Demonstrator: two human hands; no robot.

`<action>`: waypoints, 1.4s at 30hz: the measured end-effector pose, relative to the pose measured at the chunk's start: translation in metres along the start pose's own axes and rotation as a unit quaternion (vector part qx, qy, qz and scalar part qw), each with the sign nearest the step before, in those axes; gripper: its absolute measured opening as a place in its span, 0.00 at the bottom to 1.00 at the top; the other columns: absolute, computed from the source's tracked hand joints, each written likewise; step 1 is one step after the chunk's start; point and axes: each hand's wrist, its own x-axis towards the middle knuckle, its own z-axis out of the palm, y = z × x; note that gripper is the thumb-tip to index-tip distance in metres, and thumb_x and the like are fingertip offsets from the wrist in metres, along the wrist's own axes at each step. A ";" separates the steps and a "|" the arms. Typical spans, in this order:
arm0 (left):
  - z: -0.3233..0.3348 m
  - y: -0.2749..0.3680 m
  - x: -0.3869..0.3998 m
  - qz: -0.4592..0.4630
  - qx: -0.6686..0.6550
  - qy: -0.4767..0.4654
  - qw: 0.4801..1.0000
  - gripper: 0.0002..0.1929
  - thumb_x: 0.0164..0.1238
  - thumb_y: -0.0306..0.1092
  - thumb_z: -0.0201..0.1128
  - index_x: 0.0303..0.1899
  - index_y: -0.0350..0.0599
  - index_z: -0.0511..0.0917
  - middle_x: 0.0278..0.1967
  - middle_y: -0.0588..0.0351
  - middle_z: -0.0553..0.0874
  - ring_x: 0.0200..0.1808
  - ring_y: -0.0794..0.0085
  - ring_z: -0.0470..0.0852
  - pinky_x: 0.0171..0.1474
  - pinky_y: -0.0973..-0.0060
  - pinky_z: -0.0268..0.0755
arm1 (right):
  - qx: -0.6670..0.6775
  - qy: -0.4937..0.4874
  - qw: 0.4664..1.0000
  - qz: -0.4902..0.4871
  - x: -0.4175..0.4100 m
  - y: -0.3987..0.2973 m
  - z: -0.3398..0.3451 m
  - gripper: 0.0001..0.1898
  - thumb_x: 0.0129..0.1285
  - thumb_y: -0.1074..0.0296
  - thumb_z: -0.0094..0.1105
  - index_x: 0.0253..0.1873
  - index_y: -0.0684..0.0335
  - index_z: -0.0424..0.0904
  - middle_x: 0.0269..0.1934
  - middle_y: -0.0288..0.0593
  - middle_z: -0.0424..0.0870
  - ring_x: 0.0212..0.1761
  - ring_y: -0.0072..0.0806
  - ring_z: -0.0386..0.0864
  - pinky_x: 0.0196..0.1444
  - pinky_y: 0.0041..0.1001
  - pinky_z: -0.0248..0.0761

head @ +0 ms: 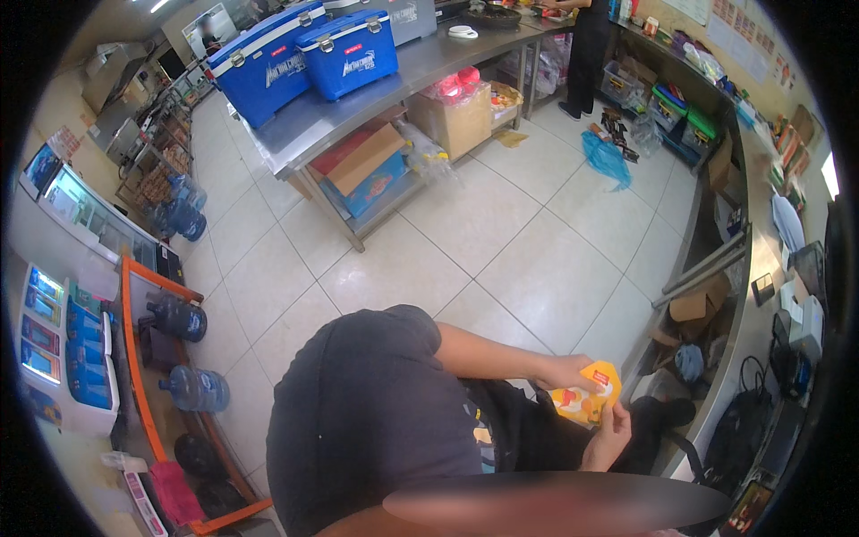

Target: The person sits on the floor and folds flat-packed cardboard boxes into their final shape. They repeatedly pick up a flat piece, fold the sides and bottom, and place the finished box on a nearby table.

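Observation:
A yellow printed packet [589,397] is held over my lap, near the black trousers. My left hand [570,372] grips its upper left side, the thumb lying across the printed face. From below, my right hand [612,429] pinches the lower right edge between its fingers. The packet bears red and orange pictures and some writing. Whether it is sealed or torn cannot be made out.
A steel counter [753,265] at right bears a phone [763,288] and a black bag [741,419]. Blue cooler boxes [349,57] stand on a steel table [429,70]. Beyond it stands a person [587,57]. A blue plastic bag [606,160] lies on the floor; water bottles [200,389] are at left.

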 end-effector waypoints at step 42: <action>0.012 0.015 0.034 -0.034 -0.021 0.093 0.995 0.24 0.86 0.48 0.53 0.66 0.37 0.75 0.51 0.49 0.88 0.52 0.63 0.89 0.50 0.63 0.84 | -0.427 0.016 0.822 -0.377 -0.021 -0.017 0.028 0.22 0.52 0.72 0.80 0.53 0.51 0.89 0.79 0.48 0.67 0.83 0.57 0.58 0.82 0.53 0.54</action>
